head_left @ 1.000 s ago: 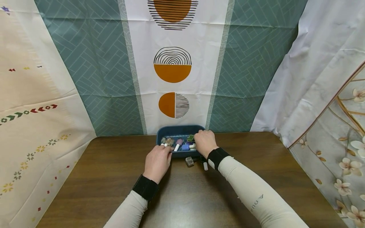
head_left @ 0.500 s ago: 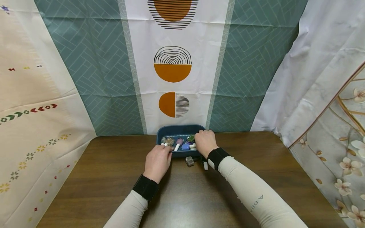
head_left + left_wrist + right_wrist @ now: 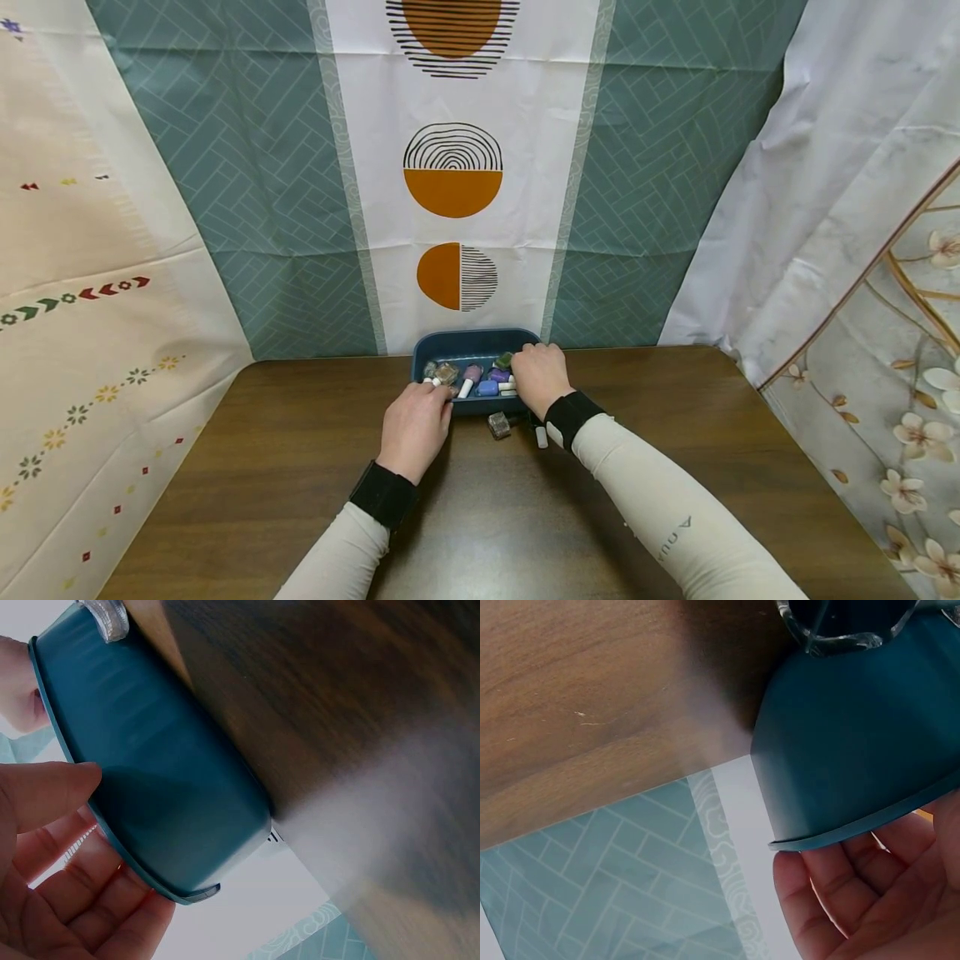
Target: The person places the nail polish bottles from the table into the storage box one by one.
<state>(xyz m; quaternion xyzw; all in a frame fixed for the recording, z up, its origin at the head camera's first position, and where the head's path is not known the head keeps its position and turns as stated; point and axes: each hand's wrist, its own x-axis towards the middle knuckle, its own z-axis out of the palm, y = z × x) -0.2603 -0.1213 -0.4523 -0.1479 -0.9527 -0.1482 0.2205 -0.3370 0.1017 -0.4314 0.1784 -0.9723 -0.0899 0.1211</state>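
Observation:
A dark teal plastic bin (image 3: 472, 340) stands at the far edge of the table, with several nail polish bottles lying in it. Among them are a mauve one (image 3: 472, 374) with a white cap, a blue one (image 3: 487, 388) and a green one (image 3: 503, 361). My left hand (image 3: 414, 427) grips the bin's near left rim, thumb (image 3: 56, 791) against the outer wall and fingers over the rim. At the right end, my right hand (image 3: 540, 377) holds the rim with its fingers (image 3: 840, 877) curled over it and hides part of the contents.
Just in front of the bin, a glittery square nail polish bottle (image 3: 498, 426) lies on the brown table (image 3: 315, 450). Beside it, under the right wrist, lies a dark bottle with a white cap (image 3: 542, 437). A patterned curtain (image 3: 300, 292) hangs right behind the bin.
Inside the bin, the green bottle has shifted slightly and more of a purple bottle shows below it. Both hands stay at the rim, and the bin has hardly moved.

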